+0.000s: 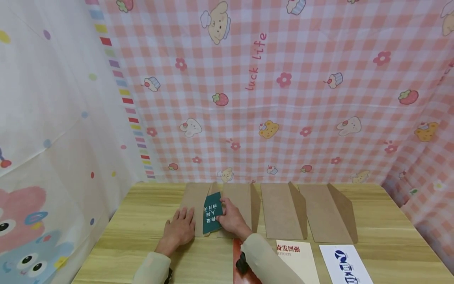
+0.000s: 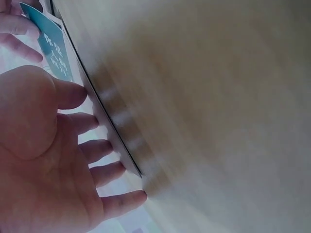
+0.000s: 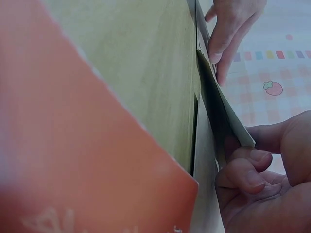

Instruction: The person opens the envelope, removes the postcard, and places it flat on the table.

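A teal card [image 1: 212, 213] with white characters is pinched along its right edge between the thumb and fingers of my right hand [image 1: 234, 221]. It slants at the open side of the leftmost brown envelope [image 1: 196, 197], overlapping that envelope's flap. My left hand [image 1: 181, 227] rests on the lower left of this envelope with its fingers spread. In the left wrist view the fingers [image 2: 97, 150] lie fairly straight along the envelope's edge. From the right wrist, the card [image 3: 228, 114] shows tilted up off the envelope, its near corner between thumb and fingers.
To the right lie more brown envelopes with flaps unfolded: one [image 1: 237, 193] partly under my right hand, another [image 1: 280, 213], and one farthest right [image 1: 328, 217]. In front are a red card [image 1: 238, 256] partly under my forearm, a cream card [image 1: 301, 258] and a white card [image 1: 340, 252].
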`<state>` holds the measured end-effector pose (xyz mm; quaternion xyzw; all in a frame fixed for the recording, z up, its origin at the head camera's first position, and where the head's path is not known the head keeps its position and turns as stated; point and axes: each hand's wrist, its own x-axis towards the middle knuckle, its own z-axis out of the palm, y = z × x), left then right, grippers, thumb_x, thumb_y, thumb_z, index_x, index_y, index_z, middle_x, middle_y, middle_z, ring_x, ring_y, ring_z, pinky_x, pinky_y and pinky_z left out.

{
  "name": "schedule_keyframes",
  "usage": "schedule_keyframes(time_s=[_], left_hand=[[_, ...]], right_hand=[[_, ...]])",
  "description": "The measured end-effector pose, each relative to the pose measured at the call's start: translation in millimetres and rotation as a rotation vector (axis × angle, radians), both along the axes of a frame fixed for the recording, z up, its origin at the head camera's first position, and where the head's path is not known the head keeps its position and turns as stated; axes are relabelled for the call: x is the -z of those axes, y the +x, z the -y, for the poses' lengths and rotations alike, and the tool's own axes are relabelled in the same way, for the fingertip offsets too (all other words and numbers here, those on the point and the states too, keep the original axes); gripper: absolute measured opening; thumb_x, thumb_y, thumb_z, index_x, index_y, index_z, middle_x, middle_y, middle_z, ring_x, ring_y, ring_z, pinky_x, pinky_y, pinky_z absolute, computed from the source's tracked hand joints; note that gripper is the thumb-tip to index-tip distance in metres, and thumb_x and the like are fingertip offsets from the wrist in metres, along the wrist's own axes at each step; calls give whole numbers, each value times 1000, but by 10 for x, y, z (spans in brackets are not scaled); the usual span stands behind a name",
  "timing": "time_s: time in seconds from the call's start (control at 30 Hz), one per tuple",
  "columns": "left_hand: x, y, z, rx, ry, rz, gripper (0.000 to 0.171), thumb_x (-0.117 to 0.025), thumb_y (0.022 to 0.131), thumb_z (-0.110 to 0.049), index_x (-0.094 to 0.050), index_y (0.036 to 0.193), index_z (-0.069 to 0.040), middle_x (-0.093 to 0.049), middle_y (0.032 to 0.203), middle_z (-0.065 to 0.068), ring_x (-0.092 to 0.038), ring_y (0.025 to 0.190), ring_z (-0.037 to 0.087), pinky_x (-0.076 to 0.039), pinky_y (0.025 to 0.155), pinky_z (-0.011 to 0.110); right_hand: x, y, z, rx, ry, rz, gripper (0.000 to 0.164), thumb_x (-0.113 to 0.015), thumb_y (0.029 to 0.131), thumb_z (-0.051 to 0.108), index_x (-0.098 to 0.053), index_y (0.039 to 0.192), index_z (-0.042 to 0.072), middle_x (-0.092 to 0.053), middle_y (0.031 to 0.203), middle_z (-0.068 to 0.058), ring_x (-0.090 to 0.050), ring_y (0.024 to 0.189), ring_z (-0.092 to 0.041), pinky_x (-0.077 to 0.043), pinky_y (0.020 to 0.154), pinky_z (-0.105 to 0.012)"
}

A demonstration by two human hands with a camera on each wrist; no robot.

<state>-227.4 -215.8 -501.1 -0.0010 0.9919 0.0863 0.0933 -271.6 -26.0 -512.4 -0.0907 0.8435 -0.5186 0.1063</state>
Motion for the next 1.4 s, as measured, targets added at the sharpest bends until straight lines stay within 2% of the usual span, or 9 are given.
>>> schedule_keyframes(time_s=[0.23,0.53,0.7,0.9,1.13,1.4], left_hand=[[-8,-6,-3,7,3,-12,53,-40,105,-25,-36,153,-5,-29,159,22,-25,145,45,-27,107,71],[0,2,6,17,2,-15,52,-41,105,-25,-36,153,-5,-30,158,22,-26,145,45,-28,106,71],[1,3,9,22,-3,-12,53,-42,104,-25,-37,153,-5,-30,158,22,-27,144,45,-29,106,71],[-10,-7,4,20,-8,-4,53,-42,105,-27,-36,153,-5,-29,159,22,-26,145,45,-28,107,71],[-33,-1,-3,31,-11,-2,53,-42,105,-25,-36,152,-4,-30,158,23,-27,144,46,-29,106,72],[-44,0,-6,32,-9,2,52,-42,105,-24,-36,152,-3,-29,158,24,-26,144,47,-29,106,72]], right_hand=[[-33,17,-32,-7,4,0,59,-68,90,2,-44,144,5,-52,89,-8,-54,86,-22,-44,74,-35],[-43,7,-65,-25,-3,-35,59,-70,86,1,-48,141,2,-53,80,-5,-51,69,-17,-40,60,-27],[-30,5,-92,-25,-16,-45,48,-67,90,2,-53,137,3,-51,73,0,-49,66,-14,-41,64,-27],[-24,-3,-125,-36,-12,-82,40,-64,93,4,-57,133,1,-46,66,4,-48,64,-11,-43,76,-32],[-32,13,-149,-42,-13,-95,38,-64,93,3,-58,131,1,-45,67,4,-46,63,-10,-41,71,-27],[-20,18,-154,-44,-25,-71,39,-64,94,4,-57,132,2,-44,67,3,-45,62,-12,-41,73,-30]])
